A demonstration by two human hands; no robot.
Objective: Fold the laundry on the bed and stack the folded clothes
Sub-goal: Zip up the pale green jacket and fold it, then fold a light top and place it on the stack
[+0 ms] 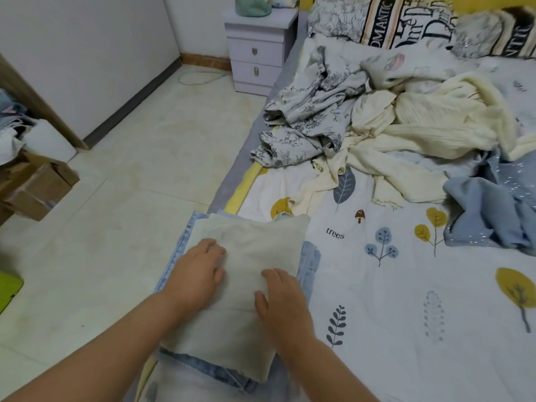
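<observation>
Folded beige garment (pixel 249 280) sits on top of folded denim jeans (pixel 309 265), a two-piece stack at the near left edge of the bed (pixel 406 300). Both hands are flat on it: left hand (pixel 197 271) and right hand (pixel 281 300), fingers straight, pressing, gripping nothing. Beyond the stack, three unfolded pieces: floral grey garment (pixel 307 117), cream knit (pixel 420 132), blue sparkly cloth (pixel 490 207). Two pillows (pixel 406 21) lie farthest from it.

Two hands (pixel 200 271), two pillows (pixel 406 18), one nightstand (pixel 258 53), perhaps four unfolded garments (pixel 406 126).
</observation>
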